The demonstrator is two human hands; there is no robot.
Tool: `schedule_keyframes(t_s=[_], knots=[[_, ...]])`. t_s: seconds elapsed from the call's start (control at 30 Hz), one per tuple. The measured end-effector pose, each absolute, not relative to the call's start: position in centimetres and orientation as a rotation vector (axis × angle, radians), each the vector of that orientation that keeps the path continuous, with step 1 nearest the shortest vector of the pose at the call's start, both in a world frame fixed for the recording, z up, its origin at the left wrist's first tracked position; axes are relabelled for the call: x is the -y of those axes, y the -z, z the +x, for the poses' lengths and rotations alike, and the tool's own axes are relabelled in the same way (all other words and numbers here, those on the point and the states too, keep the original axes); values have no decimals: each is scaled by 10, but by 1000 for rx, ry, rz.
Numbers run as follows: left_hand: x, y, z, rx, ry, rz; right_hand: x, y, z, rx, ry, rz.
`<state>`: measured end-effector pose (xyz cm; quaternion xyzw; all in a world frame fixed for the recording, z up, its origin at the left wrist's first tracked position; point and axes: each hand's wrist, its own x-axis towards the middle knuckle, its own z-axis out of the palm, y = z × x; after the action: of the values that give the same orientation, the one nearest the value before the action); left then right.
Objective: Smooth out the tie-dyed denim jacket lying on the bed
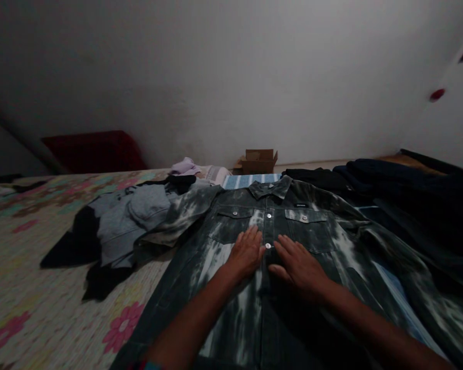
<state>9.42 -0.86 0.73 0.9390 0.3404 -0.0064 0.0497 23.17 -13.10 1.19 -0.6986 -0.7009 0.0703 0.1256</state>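
A dark denim jacket (pixel 316 241) with pale bleached streaks lies spread front-up on the bed, collar away from me, buttoned down the middle. My left hand (pixel 247 253) rests flat on its chest just left of the button line, fingers stretched out. My right hand (pixel 299 264) lies flat on the other side of the buttons, fingers spread and pointing left toward a metal button (pixel 268 246). Neither hand holds anything.
A floral bedspread (pixel 31 267) covers the bed on the left. Grey and black clothes (pixel 127 221) lie heaped left of the jacket. Dark garments (pixel 409 190) pile up at the right. A small cardboard box (pixel 258 161) and a lilac cloth (pixel 185 167) sit by the far wall.
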Motion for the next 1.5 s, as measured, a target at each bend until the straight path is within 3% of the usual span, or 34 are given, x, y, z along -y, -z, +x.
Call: schedule_keyframes(t_s=[0.27, 0.63, 1.5], knots=[[-48, 22, 113, -1064, 110, 2855, 14, 14, 238, 2000, -290, -2004], [-64, 27, 113, -994, -243, 2827, 21, 32, 245, 2084, -306, -2009], [-82, 23, 136, -999, -65, 3150, 18, 32, 244, 2003, -348, -1999]])
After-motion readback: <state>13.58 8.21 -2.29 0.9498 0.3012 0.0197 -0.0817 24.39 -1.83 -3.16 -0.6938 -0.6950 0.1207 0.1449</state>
